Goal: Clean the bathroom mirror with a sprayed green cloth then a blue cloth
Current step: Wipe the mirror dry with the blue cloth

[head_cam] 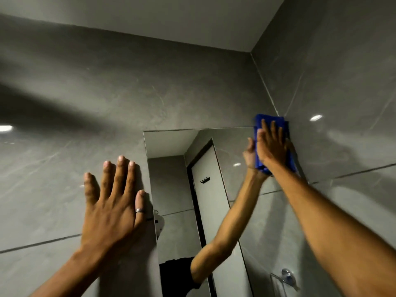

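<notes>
The frameless mirror point(171, 144) hangs on the grey tiled wall, its top edge level with my raised right hand. My right hand point(272, 146) presses a folded blue cloth point(260, 121) flat against the mirror's top right corner, fingers spread over it. My left hand point(111, 198) lies flat and open on the wall tile just left of the mirror's edge, a ring on the thumb. The mirror reflects my right arm and the cloth. No green cloth is in view.
The grey tiled side wall point(342, 93) meets the mirror wall right beside the cloth. The white ceiling point(171, 16) is above. Reflected in the mirror are a white door with a black hook rack point(205, 180) and a chrome fitting point(287, 275).
</notes>
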`<action>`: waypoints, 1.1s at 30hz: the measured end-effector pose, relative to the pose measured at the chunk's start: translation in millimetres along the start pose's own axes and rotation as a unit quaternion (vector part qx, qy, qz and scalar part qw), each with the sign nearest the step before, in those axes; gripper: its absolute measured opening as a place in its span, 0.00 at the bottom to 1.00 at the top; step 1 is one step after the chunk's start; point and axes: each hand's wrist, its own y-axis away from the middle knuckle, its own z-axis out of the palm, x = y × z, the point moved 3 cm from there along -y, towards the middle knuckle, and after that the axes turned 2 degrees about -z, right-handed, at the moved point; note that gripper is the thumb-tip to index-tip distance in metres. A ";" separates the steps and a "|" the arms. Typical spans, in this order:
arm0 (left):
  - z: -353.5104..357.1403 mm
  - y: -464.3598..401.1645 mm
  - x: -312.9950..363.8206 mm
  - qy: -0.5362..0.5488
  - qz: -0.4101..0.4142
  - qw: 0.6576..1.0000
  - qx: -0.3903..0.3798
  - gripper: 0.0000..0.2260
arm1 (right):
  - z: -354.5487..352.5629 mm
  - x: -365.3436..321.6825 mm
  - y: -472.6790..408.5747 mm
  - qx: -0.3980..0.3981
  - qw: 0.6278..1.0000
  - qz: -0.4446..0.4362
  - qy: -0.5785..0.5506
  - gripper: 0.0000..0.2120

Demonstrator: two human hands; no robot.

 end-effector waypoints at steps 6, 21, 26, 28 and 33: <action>7.4 -1.4 -5.0 -0.019 0.005 1.000 -0.001 0.32 | -1.8 14.8 26.2 0.002 1.000 0.024 -0.007 0.29; -55.1 32.0 -1.5 0.478 -0.210 0.834 -0.178 0.24 | -5.0 -234.0 312.3 -0.165 0.762 0.193 -0.596 0.21; -133.7 129.6 -27.6 0.656 -0.394 0.594 -0.247 0.16 | -45.7 -274.9 394.4 -0.275 0.496 0.367 -0.737 0.22; -162.7 180.0 -47.0 0.661 -0.445 0.523 -0.303 0.17 | -61.3 -277.7 435.4 -0.332 0.488 0.370 -0.718 0.28; -225.0 317.0 -85.5 0.628 -0.516 0.482 -0.328 0.17 | -86.2 -268.4 540.3 -0.409 0.571 0.365 -0.611 0.21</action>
